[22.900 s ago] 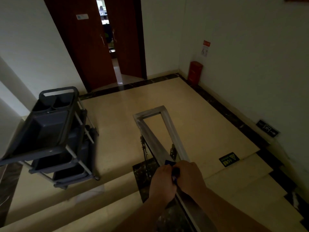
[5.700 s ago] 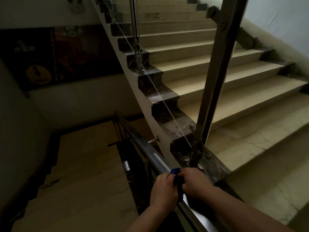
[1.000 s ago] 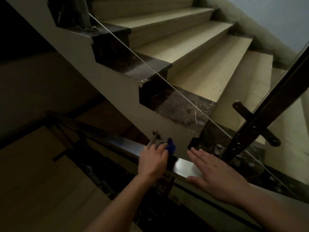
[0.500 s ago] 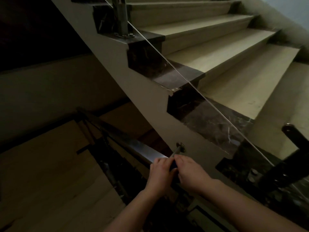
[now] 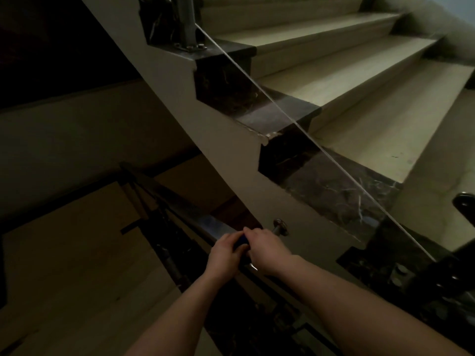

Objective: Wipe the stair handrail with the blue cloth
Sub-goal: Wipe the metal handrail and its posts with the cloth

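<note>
A flat metal stair handrail [image 5: 205, 222] runs down from the lower centre toward the dark landing at the left. My left hand [image 5: 225, 255] and my right hand [image 5: 266, 249] sit side by side on the rail, fingers curled over it. Between them a small patch of the blue cloth [image 5: 241, 242] shows; most of it is hidden under the two hands. Both hands press the cloth against the rail.
The upper flight's concrete stringer [image 5: 210, 134] with a round wall bracket [image 5: 280, 227] lies just beyond the hands. Beige steps with dark marble nosing [image 5: 334, 191] rise at the right behind a glass panel edge. A dark baluster fitting [image 5: 462, 206] sits far right. Lower steps descend at the left.
One second ago my right hand lay flat and open on the rail, apart from the left. It has since closed beside the left hand on the cloth, and both have slid down the rail.
</note>
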